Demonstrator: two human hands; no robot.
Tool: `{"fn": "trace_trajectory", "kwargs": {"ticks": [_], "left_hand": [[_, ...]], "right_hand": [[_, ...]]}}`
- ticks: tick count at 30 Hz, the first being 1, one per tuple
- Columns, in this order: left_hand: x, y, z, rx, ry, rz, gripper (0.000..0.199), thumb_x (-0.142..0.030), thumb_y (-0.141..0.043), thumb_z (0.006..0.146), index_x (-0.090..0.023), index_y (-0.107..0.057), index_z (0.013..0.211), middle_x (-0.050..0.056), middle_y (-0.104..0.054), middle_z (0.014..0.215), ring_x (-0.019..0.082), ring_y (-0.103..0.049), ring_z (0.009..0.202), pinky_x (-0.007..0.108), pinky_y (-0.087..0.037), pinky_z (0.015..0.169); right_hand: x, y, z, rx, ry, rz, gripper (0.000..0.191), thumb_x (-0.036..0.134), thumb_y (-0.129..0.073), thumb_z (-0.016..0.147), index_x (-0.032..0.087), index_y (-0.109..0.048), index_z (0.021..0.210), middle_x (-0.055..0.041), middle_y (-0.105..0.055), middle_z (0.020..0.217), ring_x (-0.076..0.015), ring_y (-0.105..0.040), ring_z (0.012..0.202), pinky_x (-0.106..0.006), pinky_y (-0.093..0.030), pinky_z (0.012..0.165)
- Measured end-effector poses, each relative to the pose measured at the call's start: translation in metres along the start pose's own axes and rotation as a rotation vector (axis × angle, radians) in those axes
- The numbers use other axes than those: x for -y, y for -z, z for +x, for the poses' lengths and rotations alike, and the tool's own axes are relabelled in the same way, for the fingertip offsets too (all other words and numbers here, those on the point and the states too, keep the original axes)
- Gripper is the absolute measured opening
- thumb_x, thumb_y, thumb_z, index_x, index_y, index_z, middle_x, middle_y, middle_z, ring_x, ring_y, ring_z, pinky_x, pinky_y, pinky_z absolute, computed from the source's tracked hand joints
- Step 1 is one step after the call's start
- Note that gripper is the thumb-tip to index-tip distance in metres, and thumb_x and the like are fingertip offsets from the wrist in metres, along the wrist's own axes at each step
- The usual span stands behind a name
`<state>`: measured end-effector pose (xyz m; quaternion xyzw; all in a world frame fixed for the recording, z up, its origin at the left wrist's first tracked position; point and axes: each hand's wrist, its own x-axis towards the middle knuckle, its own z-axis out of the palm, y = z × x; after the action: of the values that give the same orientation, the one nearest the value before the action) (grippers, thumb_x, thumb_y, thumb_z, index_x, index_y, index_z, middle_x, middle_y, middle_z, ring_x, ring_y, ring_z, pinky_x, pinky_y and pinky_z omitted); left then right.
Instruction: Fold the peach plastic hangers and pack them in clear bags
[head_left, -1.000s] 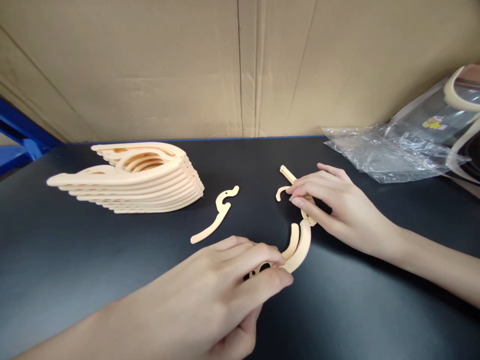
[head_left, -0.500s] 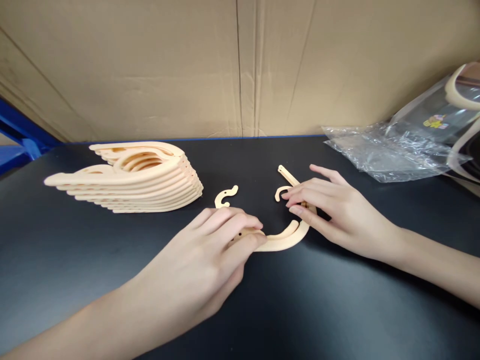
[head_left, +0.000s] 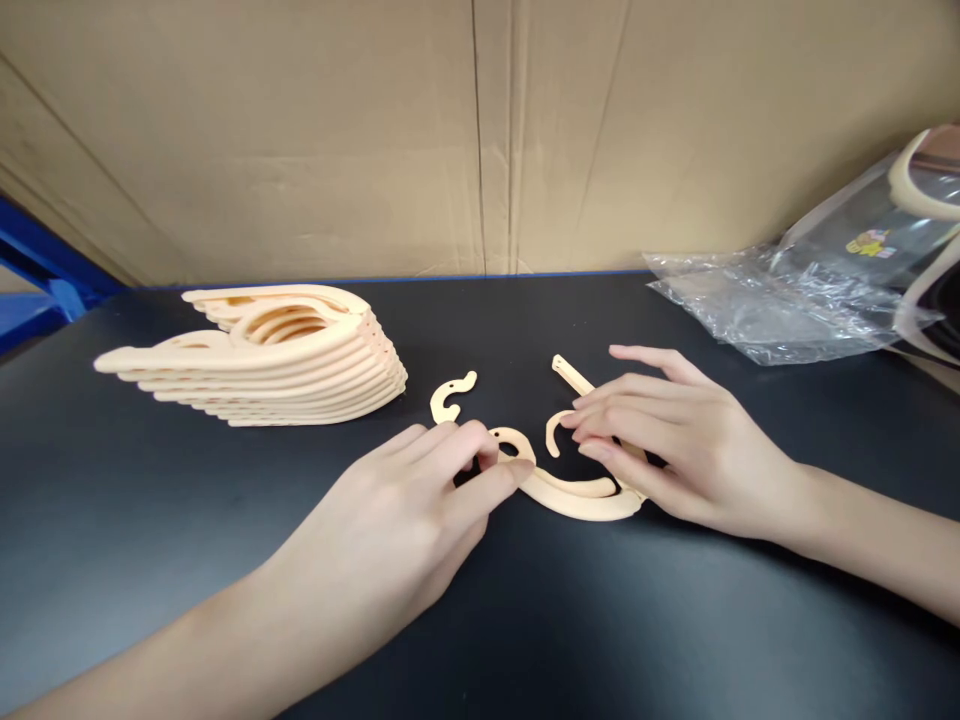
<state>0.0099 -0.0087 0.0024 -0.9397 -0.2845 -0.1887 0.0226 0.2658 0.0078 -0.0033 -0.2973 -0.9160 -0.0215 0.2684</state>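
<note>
A cream plastic hanger [head_left: 581, 502] with a curved arm lies on the black tabletop between my hands. My left hand [head_left: 409, 510] grips its left end, thumb and forefinger closing over a rounded end with a small hole. My right hand [head_left: 667, 440] is bent over the right part, fingers around it and the little finger raised; the exact grip is partly hidden. A straight bar [head_left: 571, 374] and a small curved hook [head_left: 553, 435] poke out from under the right fingers. Beyond my left fingers lies a loose cream hook [head_left: 448, 395] with a hole.
A stack of cream hangers [head_left: 300, 375] stands at the left. Clear plastic bags [head_left: 780, 310] lie at the right, next to a transparent item with a cream rim. A cardboard wall [head_left: 337, 150] closes off the back, and a blue metal frame [head_left: 52, 275] is at the far left.
The hanger's right side has come down toward me along with my right hand. My left fingers have shifted, and the rounded end with the hole now shows more.
</note>
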Motion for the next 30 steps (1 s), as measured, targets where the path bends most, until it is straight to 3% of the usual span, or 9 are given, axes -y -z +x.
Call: {"fn": "trace_trajectory", "kwargs": {"ticks": [5, 12, 16, 19, 23, 27, 30], "left_hand": [[0.001, 0.0, 0.002, 0.003, 0.022, 0.058, 0.031, -0.009, -0.048, 0.094, -0.015, -0.062, 0.121, 0.007, -0.066, 0.104, 0.021, -0.063, 0.088, 0.036, -0.055, 0.076], [-0.001, -0.001, 0.001, 0.063, 0.043, 0.073, 0.033, -0.022, -0.045, 0.099, -0.009, -0.056, 0.127, 0.013, -0.064, 0.115, 0.027, -0.058, 0.103, 0.041, -0.051, 0.085], [-0.003, -0.002, 0.0, 0.059, 0.043, 0.084, 0.036, -0.028, -0.042, 0.101, -0.014, -0.055, 0.131, 0.012, -0.06, 0.123, 0.028, -0.056, 0.106, 0.043, -0.048, 0.086], [-0.003, -0.003, 0.0, 0.074, 0.018, 0.111, 0.039, -0.032, -0.038, 0.103, -0.018, -0.053, 0.136, 0.012, -0.059, 0.126, 0.029, -0.056, 0.107, 0.044, -0.047, 0.086], [-0.004, -0.002, 0.0, 0.101, -0.005, 0.127, 0.039, -0.034, -0.039, 0.102, -0.019, -0.057, 0.133, 0.013, -0.06, 0.126, 0.029, -0.057, 0.106, 0.044, -0.047, 0.085], [-0.003, -0.001, 0.0, 0.113, -0.004, 0.137, 0.039, -0.036, -0.042, 0.102, -0.015, -0.059, 0.131, 0.013, -0.062, 0.127, 0.03, -0.058, 0.107, 0.044, -0.047, 0.086], [-0.001, -0.001, 0.001, 0.097, 0.006, 0.134, 0.04, -0.037, -0.042, 0.102, -0.013, -0.06, 0.128, 0.012, -0.062, 0.13, 0.03, -0.058, 0.11, 0.044, -0.046, 0.088]], "right_hand": [[0.001, 0.0, 0.0, 0.114, 0.076, 0.124, 0.016, 0.019, -0.05, 0.098, 0.015, -0.065, 0.101, -0.0084, -0.073, 0.115, -0.017, -0.066, 0.109, -0.034, -0.045, 0.101], [0.007, 0.007, 0.0, 0.285, -0.007, 0.405, 0.02, 0.019, -0.046, 0.099, 0.016, -0.062, 0.111, -0.0109, -0.066, 0.126, -0.0173, -0.059, 0.122, -0.028, -0.047, 0.101], [0.01, 0.007, 0.001, 0.173, -0.035, 0.505, 0.018, 0.02, -0.048, 0.098, 0.018, -0.06, 0.111, -0.0091, -0.069, 0.119, -0.0158, -0.064, 0.114, -0.026, -0.051, 0.095], [0.005, 0.004, 0.0, 0.046, -0.08, 0.354, 0.018, 0.02, -0.049, 0.097, 0.019, -0.06, 0.112, -0.0087, -0.071, 0.111, -0.0179, -0.066, 0.107, -0.032, -0.053, 0.092], [-0.004, 0.0, 0.0, 0.057, -0.146, 0.034, 0.019, 0.023, -0.049, 0.098, 0.018, -0.063, 0.109, -0.0077, -0.072, 0.109, -0.02, -0.067, 0.102, -0.045, -0.041, 0.109], [-0.005, 0.003, -0.001, 0.022, -0.058, -0.198, 0.017, 0.022, -0.051, 0.097, 0.017, -0.068, 0.095, -0.0062, -0.075, 0.099, -0.0209, -0.067, 0.099, -0.046, -0.036, 0.111], [-0.002, 0.008, -0.001, 0.001, 0.001, -0.198, 0.016, 0.022, -0.054, 0.096, 0.018, -0.067, 0.088, -0.002, -0.073, 0.082, -0.0183, -0.066, 0.084, -0.044, -0.037, 0.107]]}}
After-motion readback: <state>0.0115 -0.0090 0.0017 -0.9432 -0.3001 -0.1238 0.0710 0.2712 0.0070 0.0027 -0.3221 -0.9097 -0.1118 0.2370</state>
